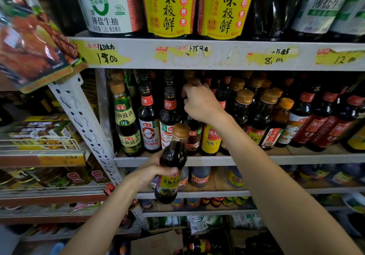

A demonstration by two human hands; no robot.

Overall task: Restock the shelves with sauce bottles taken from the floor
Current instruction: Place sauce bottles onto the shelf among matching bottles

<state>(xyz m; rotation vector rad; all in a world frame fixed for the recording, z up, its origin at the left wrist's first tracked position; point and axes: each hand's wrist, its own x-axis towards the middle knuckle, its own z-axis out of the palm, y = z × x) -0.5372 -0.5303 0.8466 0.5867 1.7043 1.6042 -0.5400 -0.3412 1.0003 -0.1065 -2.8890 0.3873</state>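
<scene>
Two hands at work. Gripped a tan-capped sauce bottle [172,162] round its body with the left hand [150,173], upright, just before the lip of the middle shelf [296,159]. Curled the right hand [200,102] about the neck of a dark bottle [194,134] standing in the packed row. Probably needed to shift that one aside to open a gap. Best done low and slow: neighbours touching, easily toppled. Should then have slid the held bottle in base first, label outward.
</scene>
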